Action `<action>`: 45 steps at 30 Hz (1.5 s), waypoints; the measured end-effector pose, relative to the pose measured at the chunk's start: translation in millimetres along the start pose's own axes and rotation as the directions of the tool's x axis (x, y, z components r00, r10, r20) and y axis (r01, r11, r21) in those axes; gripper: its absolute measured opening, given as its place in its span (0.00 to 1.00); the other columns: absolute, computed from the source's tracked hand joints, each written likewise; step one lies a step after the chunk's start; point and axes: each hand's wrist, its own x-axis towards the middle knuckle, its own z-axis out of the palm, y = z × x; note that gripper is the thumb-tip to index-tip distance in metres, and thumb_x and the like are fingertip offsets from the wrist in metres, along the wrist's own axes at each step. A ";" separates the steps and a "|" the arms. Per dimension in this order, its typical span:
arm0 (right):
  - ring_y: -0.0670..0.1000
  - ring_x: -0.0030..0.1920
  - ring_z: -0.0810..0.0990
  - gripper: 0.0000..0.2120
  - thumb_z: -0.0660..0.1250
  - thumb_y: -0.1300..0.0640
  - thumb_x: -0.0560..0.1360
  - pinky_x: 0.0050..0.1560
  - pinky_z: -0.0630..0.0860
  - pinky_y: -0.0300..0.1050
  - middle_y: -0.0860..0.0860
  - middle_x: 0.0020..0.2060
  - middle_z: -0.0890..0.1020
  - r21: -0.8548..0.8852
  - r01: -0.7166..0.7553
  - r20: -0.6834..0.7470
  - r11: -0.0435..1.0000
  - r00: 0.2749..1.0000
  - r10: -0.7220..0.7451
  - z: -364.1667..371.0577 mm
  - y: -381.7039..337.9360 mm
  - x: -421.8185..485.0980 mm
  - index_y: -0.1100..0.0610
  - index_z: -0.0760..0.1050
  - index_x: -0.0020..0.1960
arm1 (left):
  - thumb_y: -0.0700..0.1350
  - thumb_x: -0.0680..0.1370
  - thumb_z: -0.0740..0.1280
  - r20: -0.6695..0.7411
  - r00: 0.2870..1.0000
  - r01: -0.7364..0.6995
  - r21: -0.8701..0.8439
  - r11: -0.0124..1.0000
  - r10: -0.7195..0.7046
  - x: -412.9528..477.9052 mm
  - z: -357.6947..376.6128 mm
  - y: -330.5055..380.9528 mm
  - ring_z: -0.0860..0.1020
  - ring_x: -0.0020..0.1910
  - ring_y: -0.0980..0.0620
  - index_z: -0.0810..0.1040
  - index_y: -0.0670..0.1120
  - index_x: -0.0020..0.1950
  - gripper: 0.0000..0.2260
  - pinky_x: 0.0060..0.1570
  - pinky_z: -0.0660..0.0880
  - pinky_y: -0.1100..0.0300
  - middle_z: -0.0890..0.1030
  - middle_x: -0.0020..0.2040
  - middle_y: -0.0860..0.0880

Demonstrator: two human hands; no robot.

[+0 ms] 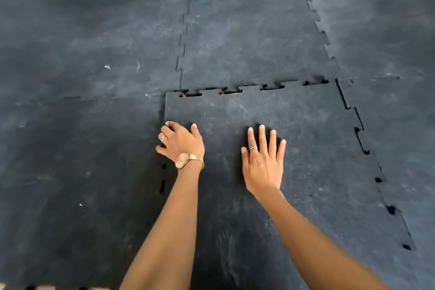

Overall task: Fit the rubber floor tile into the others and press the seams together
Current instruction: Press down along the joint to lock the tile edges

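On the tile (pixel 270 110), right hand (pixel 263 162) flat, left hand (pixel 181 143) gripping its left edge

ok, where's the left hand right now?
Head view, lower centre: the left hand curls over the left edge of the loose tile, beside the laid tile; the right hand lies flat to its right.

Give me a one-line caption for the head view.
Left hand curls over the loose rubber tile edge, right hand flat on it, far seam gapped.
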 end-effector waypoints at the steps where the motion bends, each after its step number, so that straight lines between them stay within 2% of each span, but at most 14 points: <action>1: 0.60 0.79 0.44 0.26 0.43 0.45 0.83 0.76 0.38 0.61 0.53 0.80 0.50 -0.002 0.000 0.001 1.000 1.000 0.000 -0.7 -0.3 0.7 0.50 0.47 0.80 | 0.57 0.80 0.58 -0.005 1.000 -0.017 0.008 1.000 0.017 2.1 -0.3 -1.0 0.61 0.71 0.38 0.57 0.37 0.77 0.33 0.64 0.61 0.39 0.65 0.71 0.39; 7: 0.61 0.79 0.47 0.26 0.44 0.47 0.83 0.76 0.41 0.65 0.53 0.79 0.53 -0.019 -0.048 -0.059 0.999 0.997 0.046 -0.6 2.5 17.1 0.50 0.50 0.79 | 0.60 0.80 0.59 0.049 0.975 -0.222 0.077 0.972 0.219 22.1 5.7 4.0 0.62 0.70 0.39 0.58 0.41 0.77 0.33 0.61 0.63 0.41 0.64 0.70 0.40; 14: 0.59 0.79 0.43 0.26 0.41 0.44 0.83 0.76 0.38 0.63 0.51 0.80 0.48 -0.048 -0.051 -0.005 0.998 0.999 0.050 -6.4 3.0 17.8 0.48 0.44 0.79 | 0.57 0.83 0.49 -0.031 0.955 -0.282 0.211 0.936 0.295 8.2 21.6 -5.7 0.66 0.66 0.38 0.54 0.41 0.79 0.29 0.64 0.63 0.40 0.66 0.69 0.38; 17: 0.58 0.79 0.42 0.26 0.41 0.43 0.83 0.76 0.37 0.62 0.50 0.80 0.47 -0.044 -0.049 0.019 0.998 0.999 0.050 -6.9 5.7 18.3 0.48 0.43 0.79 | 0.55 0.83 0.49 -0.006 0.959 -0.278 0.182 0.943 0.284 3.1 23.8 -5.0 0.59 0.74 0.37 0.53 0.41 0.79 0.28 0.71 0.55 0.39 0.63 0.74 0.38; 20: 0.56 0.79 0.45 0.28 0.46 0.43 0.83 0.77 0.40 0.56 0.51 0.80 0.48 0.037 0.028 0.025 0.999 0.999 -0.029 -17.9 22.0 15.9 0.50 0.46 0.80 | 0.50 0.83 0.54 -0.027 0.967 -0.251 0.110 0.962 0.255 -4.2 23.0 2.9 0.50 0.77 0.36 0.54 0.39 0.79 0.27 0.75 0.46 0.39 0.53 0.78 0.36; 22: 0.56 0.79 0.48 0.29 0.51 0.45 0.83 0.77 0.44 0.52 0.52 0.80 0.51 0.118 -0.035 -0.029 0.992 0.999 0.039 -29.1 46.4 13.0 0.55 0.49 0.79 | 0.45 0.80 0.60 -0.044 0.944 -0.324 0.071 0.943 0.328 -15.4 23.6 21.3 0.47 0.77 0.35 0.55 0.38 0.78 0.28 0.75 0.44 0.40 0.50 0.78 0.36; 24: 0.58 0.79 0.50 0.29 0.53 0.47 0.83 0.77 0.46 0.54 0.54 0.79 0.53 0.136 -0.212 -0.093 0.968 0.970 0.225 -39.0 81.1 10.1 0.58 0.52 0.79 | 0.45 0.78 0.63 -0.011 0.828 -0.559 0.065 0.826 0.561 -33.4 28.4 54.4 0.47 0.78 0.36 0.55 0.39 0.78 0.31 0.75 0.45 0.42 0.52 0.78 0.37; 26: 0.58 0.79 0.48 0.29 0.52 0.48 0.83 0.78 0.44 0.56 0.55 0.79 0.52 0.087 -0.352 -0.106 0.932 0.927 0.360 -48.3 117.4 13.5 0.60 0.51 0.79 | 0.49 0.80 0.61 0.065 0.621 -0.784 0.037 0.620 0.781 -53.4 37.7 99.2 0.48 0.78 0.38 0.55 0.40 0.78 0.30 0.75 0.46 0.45 0.53 0.79 0.39; 28: 0.58 0.79 0.46 0.30 0.51 0.47 0.83 0.78 0.42 0.56 0.56 0.79 0.51 0.046 -0.400 -0.118 0.916 0.908 0.402 -57.9 144.6 28.8 0.61 0.49 0.79 | 0.51 0.82 0.57 0.140 0.455 -0.889 0.007 0.458 0.880 -67.0 48.4 146.5 0.48 0.78 0.40 0.54 0.40 0.79 0.28 0.76 0.46 0.47 0.52 0.79 0.40; 31: 0.57 0.79 0.45 0.30 0.49 0.47 0.84 0.78 0.42 0.54 0.57 0.79 0.49 0.039 -0.392 -0.115 0.919 0.912 0.394 -68.9 171.9 62.0 0.63 0.46 0.79 | 0.52 0.84 0.53 0.241 0.340 -0.939 0.038 0.341 0.909 -72.4 68.9 217.7 0.47 0.79 0.41 0.50 0.40 0.79 0.28 0.76 0.46 0.48 0.50 0.80 0.40; 35: 0.57 0.79 0.47 0.31 0.47 0.47 0.84 0.78 0.45 0.51 0.59 0.79 0.48 0.106 -0.346 -0.104 0.932 0.928 0.357 -63.4 180.5 76.0 0.64 0.43 0.79 | 0.53 0.84 0.48 0.317 0.373 -0.927 0.079 0.368 0.872 -69.3 92.1 263.2 0.46 0.79 0.43 0.48 0.39 0.79 0.28 0.77 0.44 0.49 0.50 0.80 0.40; 38: 0.56 0.79 0.45 0.31 0.46 0.46 0.84 0.79 0.43 0.50 0.58 0.79 0.47 0.086 -0.320 -0.112 0.944 0.938 0.328 -58.1 181.0 72.4 0.63 0.42 0.79 | 0.54 0.84 0.48 0.214 0.411 -0.911 0.068 0.406 0.886 -72.4 100.4 243.4 0.49 0.79 0.44 0.51 0.40 0.79 0.27 0.77 0.46 0.50 0.56 0.79 0.42; 41: 0.56 0.79 0.44 0.31 0.45 0.46 0.84 0.79 0.41 0.50 0.58 0.79 0.47 0.079 -0.285 -0.095 0.955 0.952 0.292 -57.3 184.9 74.5 0.63 0.41 0.78 | 0.54 0.84 0.49 0.145 0.387 -0.922 0.089 0.378 0.911 -71.3 105.5 232.3 0.53 0.78 0.44 0.55 0.40 0.79 0.27 0.77 0.49 0.49 0.60 0.78 0.43; 45: 0.58 0.79 0.46 0.31 0.46 0.47 0.83 0.78 0.42 0.54 0.61 0.79 0.49 0.026 -0.255 -0.125 0.967 0.959 0.256 -49.8 187.6 78.6 0.65 0.43 0.78 | 0.54 0.83 0.49 0.111 0.397 -0.917 0.087 0.389 0.911 -66.0 112.7 234.0 0.52 0.79 0.44 0.57 0.40 0.78 0.27 0.77 0.46 0.48 0.60 0.78 0.44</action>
